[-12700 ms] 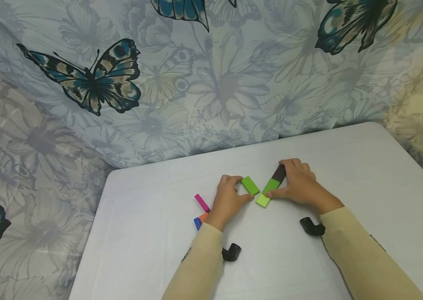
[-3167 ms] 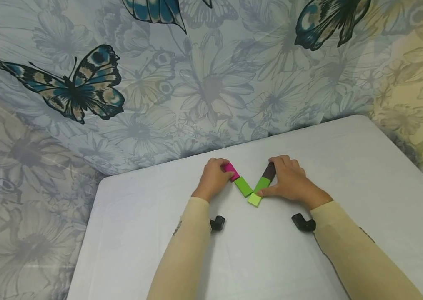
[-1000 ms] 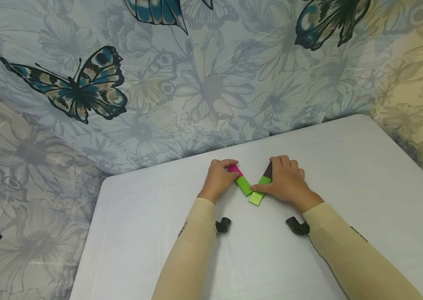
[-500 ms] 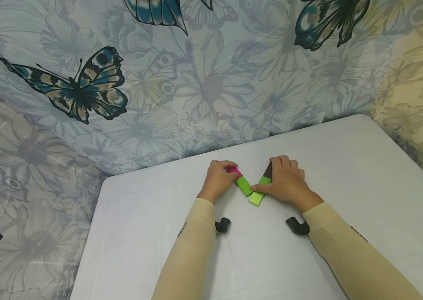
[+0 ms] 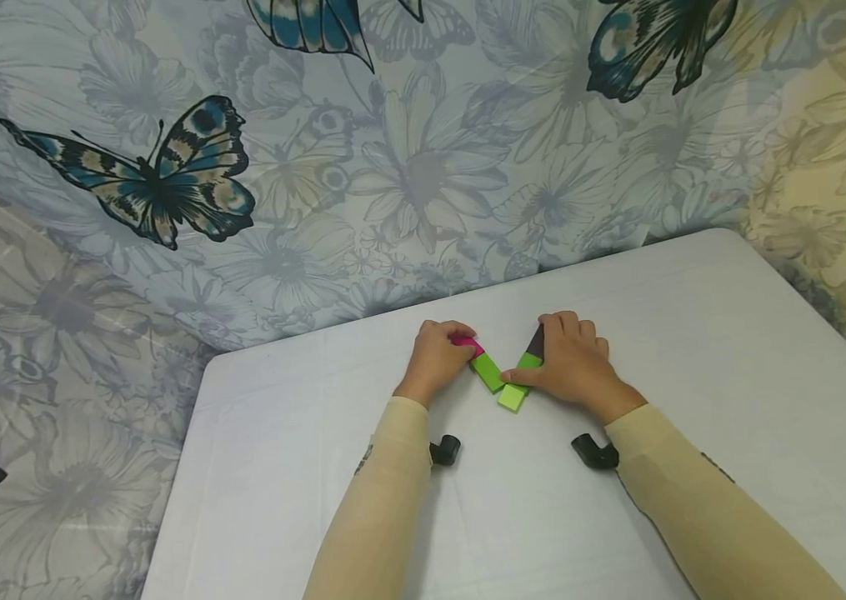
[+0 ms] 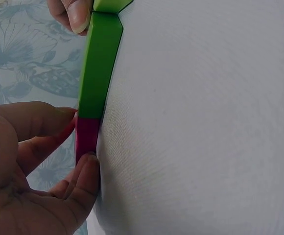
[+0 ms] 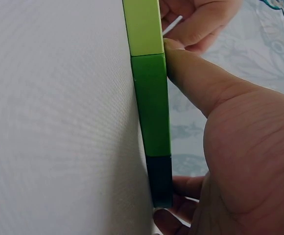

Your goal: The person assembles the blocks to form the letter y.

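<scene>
Several flat coloured blocks lie in a V on the white table. My left hand (image 5: pixel 438 358) pinches the magenta block (image 6: pixel 87 134) at the far end of the left arm of the V. A green block (image 5: pixel 487 372) adjoins it end to end. On the right arm, my right hand (image 5: pixel 580 358) spans a row: its fingers are at the far end of the dark block (image 7: pixel 160 181), its thumb by the joint of another green block (image 7: pixel 154 105) and the light green block (image 5: pixel 513 397). The light green block forms the point of the V. My fingers partly cover the magenta block.
The white table (image 5: pixel 280 483) ends at a back edge just beyond my hands, against a butterfly-patterned wall covering (image 5: pixel 423 167). Black curved pieces (image 5: pixel 447 451) stick out from both sleeves at the wrists.
Since the oldest frame, the left hand has brought the magenta block to the left green block, and the V has closed up. Orange and blue blocks no longer show. The last second is nearly still.
</scene>
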`<state>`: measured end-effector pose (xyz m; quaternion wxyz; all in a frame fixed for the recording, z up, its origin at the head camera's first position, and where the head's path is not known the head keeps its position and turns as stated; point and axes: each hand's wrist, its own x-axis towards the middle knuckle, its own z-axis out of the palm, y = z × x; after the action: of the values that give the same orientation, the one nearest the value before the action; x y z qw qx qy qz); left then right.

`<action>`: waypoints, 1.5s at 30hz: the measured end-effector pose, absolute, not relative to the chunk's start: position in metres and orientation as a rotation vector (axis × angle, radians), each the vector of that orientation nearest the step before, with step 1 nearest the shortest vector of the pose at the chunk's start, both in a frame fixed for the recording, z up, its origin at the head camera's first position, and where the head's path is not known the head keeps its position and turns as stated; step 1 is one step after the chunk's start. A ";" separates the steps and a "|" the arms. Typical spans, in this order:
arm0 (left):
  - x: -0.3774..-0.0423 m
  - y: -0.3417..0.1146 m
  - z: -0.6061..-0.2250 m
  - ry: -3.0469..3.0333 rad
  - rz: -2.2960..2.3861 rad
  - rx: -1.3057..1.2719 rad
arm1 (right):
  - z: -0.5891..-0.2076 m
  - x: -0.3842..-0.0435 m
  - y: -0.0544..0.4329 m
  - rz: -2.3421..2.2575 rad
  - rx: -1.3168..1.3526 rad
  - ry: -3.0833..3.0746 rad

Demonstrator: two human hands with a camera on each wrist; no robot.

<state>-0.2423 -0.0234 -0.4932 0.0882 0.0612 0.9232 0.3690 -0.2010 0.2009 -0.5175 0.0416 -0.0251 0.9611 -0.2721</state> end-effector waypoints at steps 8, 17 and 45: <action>-0.242 -0.023 -0.493 2.750 1.101 0.210 | -0.516 -0.200 0.201 -0.843 -0.074 2.932; -0.242 -0.024 -0.494 2.736 1.119 0.213 | -0.514 -0.200 0.200 -0.840 -0.076 2.932; -0.239 -0.032 -0.491 2.733 1.059 0.202 | -0.515 -0.200 0.200 -0.836 -0.069 2.929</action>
<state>-0.2392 -0.0316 -0.4912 0.1016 0.0683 0.9255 0.3585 -0.1995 0.2001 -0.5154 0.0476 -0.0227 0.9603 -0.2740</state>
